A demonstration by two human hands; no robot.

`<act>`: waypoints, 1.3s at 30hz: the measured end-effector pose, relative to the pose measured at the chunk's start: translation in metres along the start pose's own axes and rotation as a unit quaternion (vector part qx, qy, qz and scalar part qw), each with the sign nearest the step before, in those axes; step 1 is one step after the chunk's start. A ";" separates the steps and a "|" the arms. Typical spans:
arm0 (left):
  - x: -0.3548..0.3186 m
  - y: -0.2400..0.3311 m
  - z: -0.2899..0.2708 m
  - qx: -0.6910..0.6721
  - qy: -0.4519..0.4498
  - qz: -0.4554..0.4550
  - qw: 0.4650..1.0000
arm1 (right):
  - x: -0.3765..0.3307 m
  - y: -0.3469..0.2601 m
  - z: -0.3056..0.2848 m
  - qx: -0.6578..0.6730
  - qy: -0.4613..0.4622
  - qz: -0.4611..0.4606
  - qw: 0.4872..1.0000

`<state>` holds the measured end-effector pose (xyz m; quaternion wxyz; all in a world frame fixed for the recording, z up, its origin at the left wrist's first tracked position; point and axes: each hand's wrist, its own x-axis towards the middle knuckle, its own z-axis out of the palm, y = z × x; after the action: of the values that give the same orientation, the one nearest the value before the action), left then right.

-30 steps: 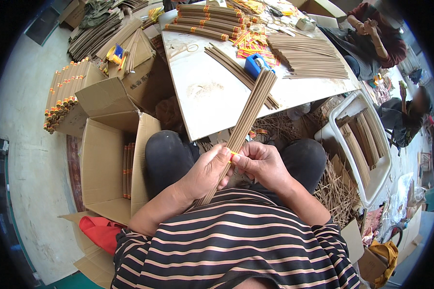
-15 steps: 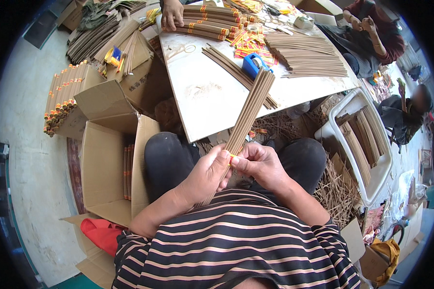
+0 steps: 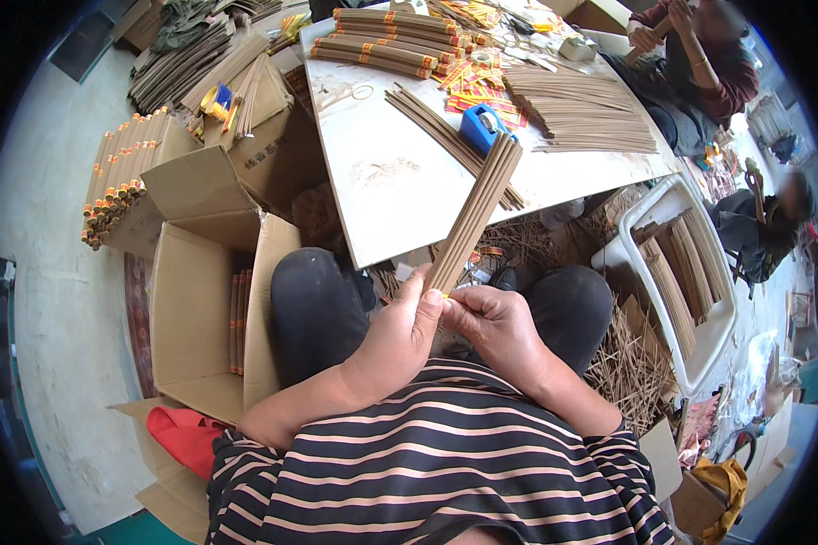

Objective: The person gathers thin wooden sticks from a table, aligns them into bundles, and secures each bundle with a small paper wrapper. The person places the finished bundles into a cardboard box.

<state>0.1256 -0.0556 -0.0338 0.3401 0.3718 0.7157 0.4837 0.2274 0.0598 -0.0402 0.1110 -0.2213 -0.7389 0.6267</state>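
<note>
We are gripping one bundle of brown sticks (image 3: 474, 213) with both hands over our lap. Our left hand (image 3: 400, 336) is closing around the bundle's lower end, thumb lying along the sticks. Our right hand (image 3: 495, 329) is touching it from the other side, fingers curled in and pinching the same end; the two hands are pressing together. The bundle is slanting up and away from the hands, its far tip reaching over the white table (image 3: 382, 173), just beside one blue tape dispenser (image 3: 480, 125). Left of the left hand, one open cardboard box (image 3: 200, 309) is holding a few orange-tipped sticks. Right of the right hand, one white tray (image 3: 677, 272) is carrying more sticks. Beyond the bundle, two other people are sitting at the table's far side.
</note>
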 end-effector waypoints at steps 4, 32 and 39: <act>-0.002 -0.007 0.000 0.021 -0.002 -0.005 1.000 | -0.002 0.001 0.006 0.063 -0.010 0.004 0.998; -0.006 -0.002 -0.013 -0.174 -0.106 -0.004 0.979 | -0.001 0.023 0.024 0.553 -0.120 0.090 0.820; -0.006 -0.004 -0.012 -0.206 -0.134 0.014 0.969 | -0.002 0.031 0.028 0.587 -0.133 0.093 0.793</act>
<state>0.1175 -0.0671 -0.0333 0.4957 0.3648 0.5432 0.5711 0.2229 0.0377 -0.0759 0.0613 -0.0957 -0.2127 0.9705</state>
